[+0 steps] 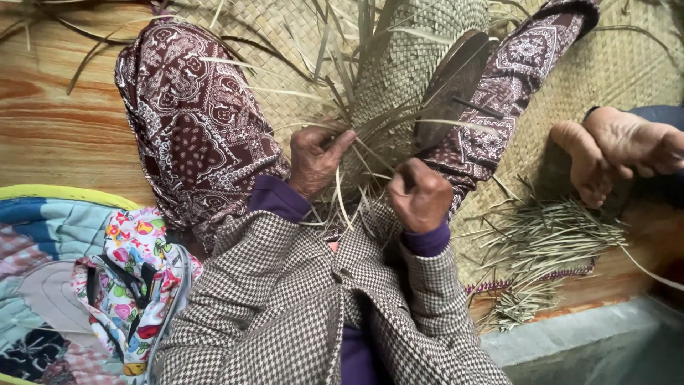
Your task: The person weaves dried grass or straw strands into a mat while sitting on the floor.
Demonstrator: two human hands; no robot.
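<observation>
A half-woven piece of dried straw strips lies across my lap, between my legs in maroon patterned trousers. Loose strip ends fan out from its near edge. My left hand pinches some of these loose strips, fingers pointing right into the weave. My right hand is closed in a fist around other strips near the weave's edge. Both sleeves are houndstooth with purple cuffs.
A woven straw mat covers the wooden floor. A pile of cut strips lies at right. Another person's bare feet rest on the mat at far right. A floral bag and quilted cushion sit at left.
</observation>
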